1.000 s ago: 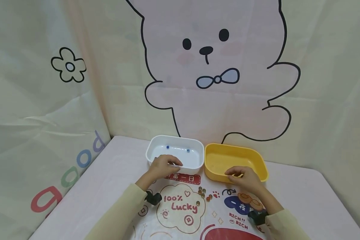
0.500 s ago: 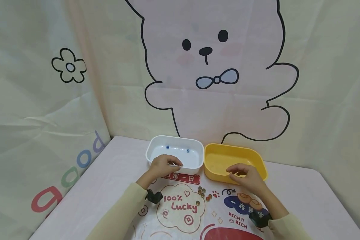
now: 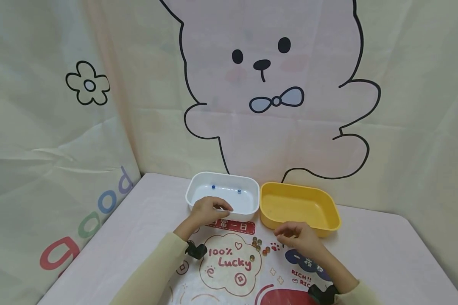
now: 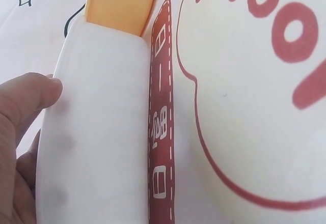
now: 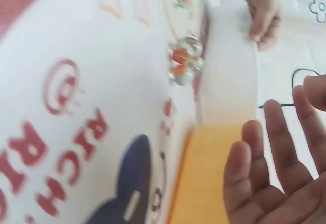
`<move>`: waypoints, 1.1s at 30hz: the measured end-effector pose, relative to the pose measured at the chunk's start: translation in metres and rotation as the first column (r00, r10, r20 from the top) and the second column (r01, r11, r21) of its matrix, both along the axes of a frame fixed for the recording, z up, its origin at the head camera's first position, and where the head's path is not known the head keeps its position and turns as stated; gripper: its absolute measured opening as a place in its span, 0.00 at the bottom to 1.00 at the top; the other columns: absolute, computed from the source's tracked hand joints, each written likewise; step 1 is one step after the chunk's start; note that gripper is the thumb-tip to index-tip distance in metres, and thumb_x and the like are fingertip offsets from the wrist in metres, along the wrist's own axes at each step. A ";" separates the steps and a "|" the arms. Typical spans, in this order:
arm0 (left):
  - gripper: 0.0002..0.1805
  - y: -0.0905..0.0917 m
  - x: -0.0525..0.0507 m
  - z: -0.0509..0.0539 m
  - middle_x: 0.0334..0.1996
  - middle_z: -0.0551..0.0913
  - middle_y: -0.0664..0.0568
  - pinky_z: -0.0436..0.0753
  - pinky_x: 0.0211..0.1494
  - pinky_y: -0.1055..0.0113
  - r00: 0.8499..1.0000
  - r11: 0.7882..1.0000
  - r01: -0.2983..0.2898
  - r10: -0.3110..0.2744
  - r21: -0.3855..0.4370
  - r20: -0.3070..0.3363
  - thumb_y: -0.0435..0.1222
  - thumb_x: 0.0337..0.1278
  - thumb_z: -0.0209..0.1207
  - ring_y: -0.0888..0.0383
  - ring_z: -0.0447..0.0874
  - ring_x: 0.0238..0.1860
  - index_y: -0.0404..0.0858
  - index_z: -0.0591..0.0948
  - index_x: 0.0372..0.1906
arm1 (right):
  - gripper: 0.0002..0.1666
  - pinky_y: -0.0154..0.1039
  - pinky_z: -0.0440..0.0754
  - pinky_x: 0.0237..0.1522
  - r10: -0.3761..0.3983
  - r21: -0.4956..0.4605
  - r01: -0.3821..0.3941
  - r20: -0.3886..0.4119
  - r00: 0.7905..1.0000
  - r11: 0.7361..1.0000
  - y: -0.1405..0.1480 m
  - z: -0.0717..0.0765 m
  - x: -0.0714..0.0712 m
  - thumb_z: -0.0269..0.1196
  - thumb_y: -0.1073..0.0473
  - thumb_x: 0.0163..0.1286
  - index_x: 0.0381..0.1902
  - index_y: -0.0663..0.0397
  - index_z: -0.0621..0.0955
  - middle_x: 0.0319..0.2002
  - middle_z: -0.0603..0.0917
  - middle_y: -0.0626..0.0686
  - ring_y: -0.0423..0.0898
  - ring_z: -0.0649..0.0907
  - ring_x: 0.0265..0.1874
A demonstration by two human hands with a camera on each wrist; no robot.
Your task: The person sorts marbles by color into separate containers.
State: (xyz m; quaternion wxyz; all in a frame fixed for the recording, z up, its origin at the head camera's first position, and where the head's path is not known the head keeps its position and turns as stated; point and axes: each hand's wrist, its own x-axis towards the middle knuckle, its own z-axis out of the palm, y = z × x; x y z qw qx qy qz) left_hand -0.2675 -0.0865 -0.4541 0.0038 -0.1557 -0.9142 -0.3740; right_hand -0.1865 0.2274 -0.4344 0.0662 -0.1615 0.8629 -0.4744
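Right hand point(image 3: 299, 239) hovers just by the near side of the yellow tray point(image 3: 297, 199), fingers loosely bent and apart, holding nothing. Left hand point(image 3: 210, 209) pinches the near rim of the white tray point(image 3: 225, 180). Marbles point(image 3: 258, 248) on desk point(image 3: 156, 195), loose group in front of trays: round, clear glass, orange and greenish swirls. Trays upright, end to end, long axes left-right, right ends slightly nearer. White one: two blue beads point(image 3: 239, 192) visible.
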 end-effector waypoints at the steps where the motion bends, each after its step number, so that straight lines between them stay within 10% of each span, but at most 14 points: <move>1: 0.03 0.000 0.000 0.000 0.33 0.85 0.72 0.76 0.50 0.58 1.000 1.000 0.000 0.000 0.003 -0.001 0.47 0.52 0.66 0.63 0.80 0.42 0.63 0.86 0.32 | 0.14 0.33 0.82 0.34 -0.001 0.011 0.001 0.027 1.000 1.000 -0.001 -0.002 0.000 0.65 0.58 0.63 0.44 0.61 0.84 0.41 0.85 0.62 0.43 0.81 0.32; 33: 0.03 0.000 0.000 0.003 0.33 0.85 0.71 0.74 0.45 0.64 1.000 1.000 0.017 -0.017 -0.022 -0.014 0.48 0.51 0.66 0.66 0.80 0.38 0.62 0.86 0.32 | 0.09 0.31 0.72 0.29 0.034 0.252 -0.038 0.022 0.999 0.967 -0.026 -0.029 -0.001 0.68 0.65 0.54 0.33 0.47 0.85 0.27 0.79 0.43 0.39 0.74 0.27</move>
